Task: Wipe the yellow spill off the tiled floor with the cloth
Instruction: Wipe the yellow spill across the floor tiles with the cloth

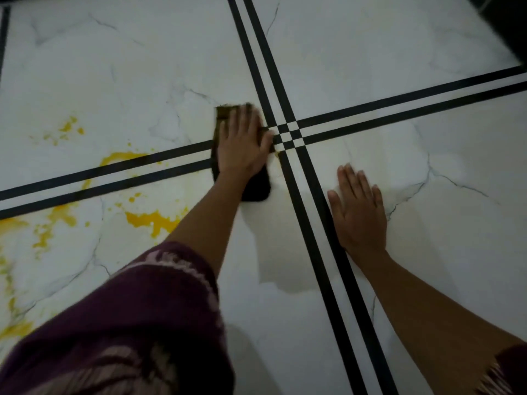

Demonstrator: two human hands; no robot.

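Observation:
A dark cloth [256,186] lies flat on the white marble floor just left of the crossing of the black double lines. My left hand [242,143] presses down on it with straight fingers, covering its middle. My right hand [359,212] lies flat on the tile to the right of the lines, palm down, holding nothing. The yellow spill [151,219] spreads over the tiles to the left, with a pool near my left forearm, a ring [119,158] across the black lines and splashes [67,128] further up. More yellow streaks run along the left edge.
Black double lines [293,132] cross the floor in both directions. A faint wet patch [285,269] shows on the tile between my arms. A dark edge [502,18] fills the top right corner. My maroon patterned sleeve [142,323] covers the lower left.

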